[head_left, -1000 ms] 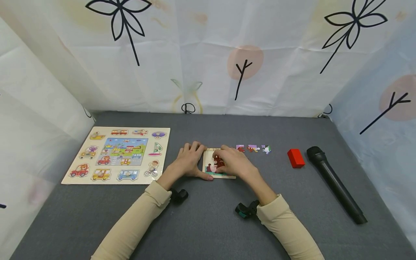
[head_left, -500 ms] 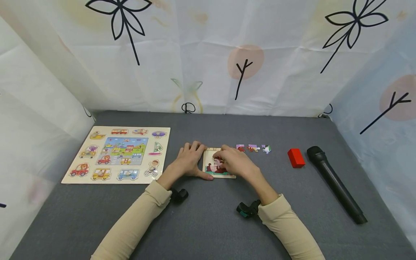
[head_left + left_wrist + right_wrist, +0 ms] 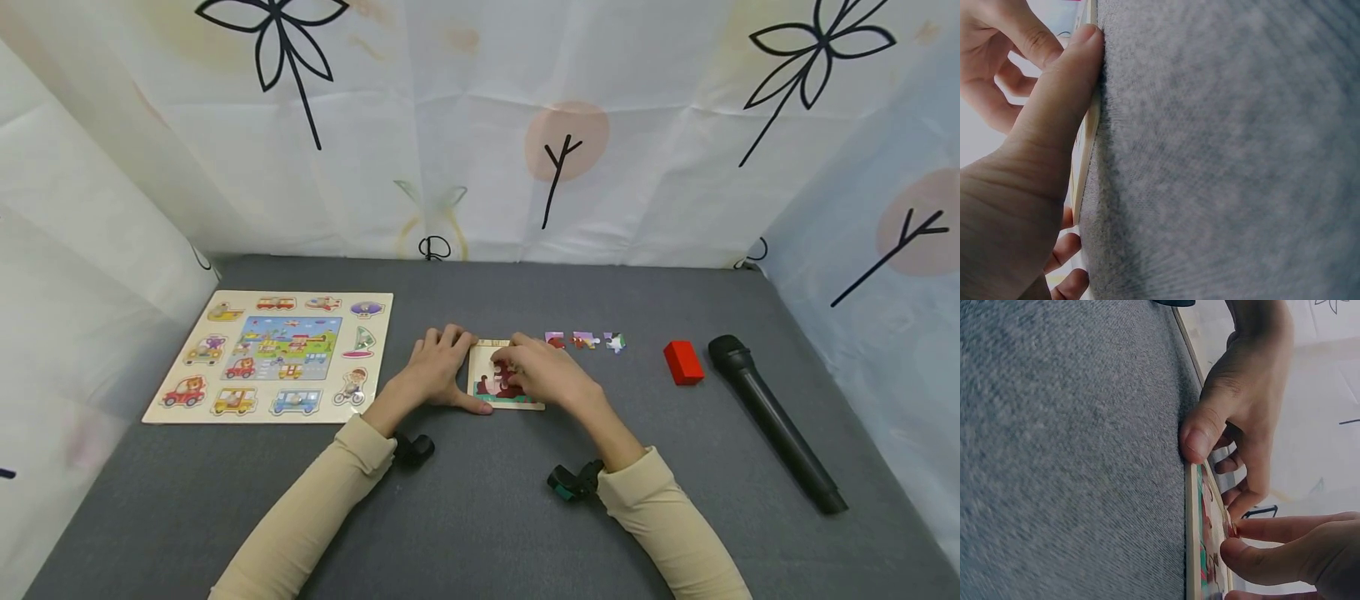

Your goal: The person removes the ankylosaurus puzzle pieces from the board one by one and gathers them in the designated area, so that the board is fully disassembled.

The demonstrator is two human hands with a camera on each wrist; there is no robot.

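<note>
A small wooden jigsaw board [image 3: 480, 358] with a cream frame and a partly filled red-brown, pink and green picture lies on the table between both hands. My left hand [image 3: 437, 367] holds it at its left side, thumb along the near edge and fingers at the far side. In the right wrist view, the left thumb [image 3: 1197, 444] presses at the board's corner. My right hand [image 3: 546, 371] reaches over the board's right part, thumb and forefinger pinching a small puzzle piece [image 3: 1232, 527] close over the picture. The fingers partly hide this piece.
Three loose puzzle pieces [image 3: 584, 340] lie in a row behind the right hand. A larger vehicle puzzle board [image 3: 378, 333] lies at the left. A red block [image 3: 683, 363] and a black microphone [image 3: 776, 425] lie at the right. White printed cloth [image 3: 480, 167] encloses the grey table.
Both hands stay at the board; the right wrist has shifted very slightly right. Beside the right fingertips the visible patch turned from dark red-brown to pinkish, and is dark again now.
</note>
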